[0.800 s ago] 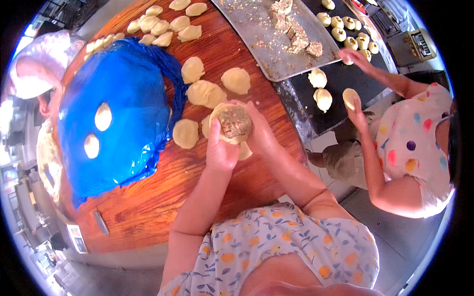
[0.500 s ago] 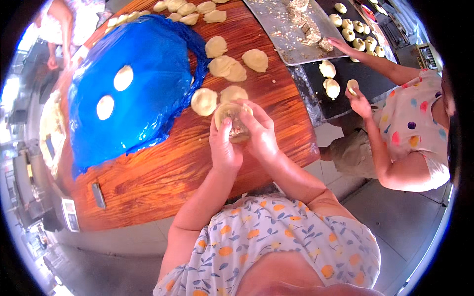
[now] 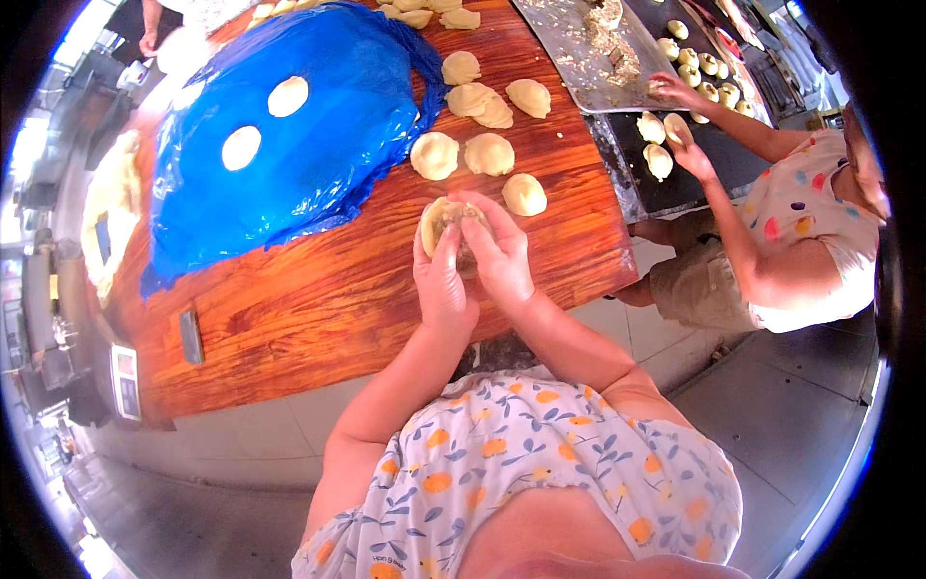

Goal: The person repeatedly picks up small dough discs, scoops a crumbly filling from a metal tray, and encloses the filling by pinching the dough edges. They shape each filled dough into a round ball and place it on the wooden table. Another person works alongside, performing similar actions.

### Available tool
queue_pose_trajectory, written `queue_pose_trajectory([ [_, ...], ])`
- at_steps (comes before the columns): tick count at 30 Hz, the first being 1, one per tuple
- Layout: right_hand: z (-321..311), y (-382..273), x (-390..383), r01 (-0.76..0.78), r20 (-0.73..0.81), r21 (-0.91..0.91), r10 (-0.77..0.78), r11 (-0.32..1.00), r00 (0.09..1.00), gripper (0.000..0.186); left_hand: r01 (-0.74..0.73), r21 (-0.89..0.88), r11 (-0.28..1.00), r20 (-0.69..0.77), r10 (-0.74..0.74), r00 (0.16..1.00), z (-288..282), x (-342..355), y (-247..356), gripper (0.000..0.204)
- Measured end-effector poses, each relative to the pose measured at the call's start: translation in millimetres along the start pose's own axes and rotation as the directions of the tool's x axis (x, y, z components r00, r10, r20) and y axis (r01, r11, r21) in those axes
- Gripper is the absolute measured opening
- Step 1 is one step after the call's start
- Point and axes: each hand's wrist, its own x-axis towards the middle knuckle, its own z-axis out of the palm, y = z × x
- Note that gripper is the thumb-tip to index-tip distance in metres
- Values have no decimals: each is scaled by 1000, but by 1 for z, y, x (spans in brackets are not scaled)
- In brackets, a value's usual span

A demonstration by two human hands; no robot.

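Observation:
Above the wooden table's front edge, my two hands cup one dough wrapper between them. A crumbly, greyish filling shows inside it. My left hand grips the wrapper's left side, its thumb pressed against the inner face. The fingers of my right hand curl over the far and right rim, with the thumb pointing in at the filling. Just beyond my hands lie flat dough rounds, the nearest a single dough round. Two more, a left round and a right round, sit behind it.
A blue plastic sheet with two dough discs covers the table's left part. A dark phone-like object lies near the front left. At right, a co-worker handles dough beside a metal tray of filling and a black tray with filled buns.
My fingers have closed in more around the wrapper, hiding much of the filling. The dough round behind my hands now shows fully. The view has shifted, and the co-worker's near hand has risen toward the buns.

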Motion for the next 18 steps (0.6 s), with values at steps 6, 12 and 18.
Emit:
queue_pose_trajectory([
  [6, -10, -18, 20, -388, 160, 421, 354, 820, 921, 34, -58, 63, 996, 237, 41, 971, -18, 3, 19, 38],
  [12, 1, -19, 22, 17, 280, -123, 18, 992, 960, 51, 264, -271, 926, 207, -212, 955, -34, 14, 20, 40],
  [18, 2, 5, -12, -139, 125, 393, 97, 909, 987, 57, 194, -294, 936, 138, -159, 978, -23, 4, 9, 32],
])
